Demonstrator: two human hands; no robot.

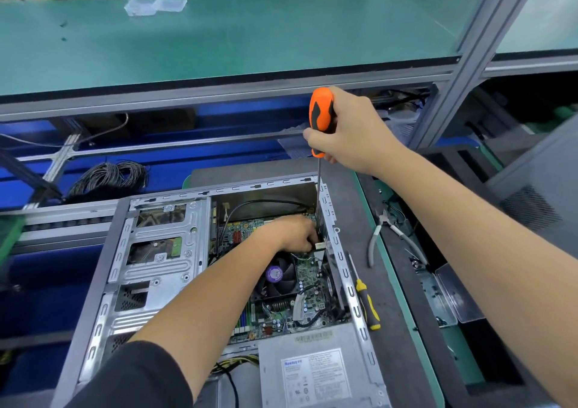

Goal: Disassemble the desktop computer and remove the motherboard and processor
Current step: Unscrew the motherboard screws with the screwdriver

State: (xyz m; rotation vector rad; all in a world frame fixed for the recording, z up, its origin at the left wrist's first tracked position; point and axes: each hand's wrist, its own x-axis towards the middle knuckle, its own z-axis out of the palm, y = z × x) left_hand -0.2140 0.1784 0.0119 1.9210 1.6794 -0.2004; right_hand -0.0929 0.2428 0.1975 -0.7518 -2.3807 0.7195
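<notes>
The right hand [347, 132] grips the orange screwdriver [319, 120] upright above the open computer case [200, 245], where the left hand [294, 232] pinches a small white part beside the green motherboard [308, 278]

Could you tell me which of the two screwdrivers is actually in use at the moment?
The orange-handled screwdriver, gripped upright by the right hand with its shaft reaching down into the case. The yellow-handled screwdriver lies untouched on the mat beside the case.
</notes>
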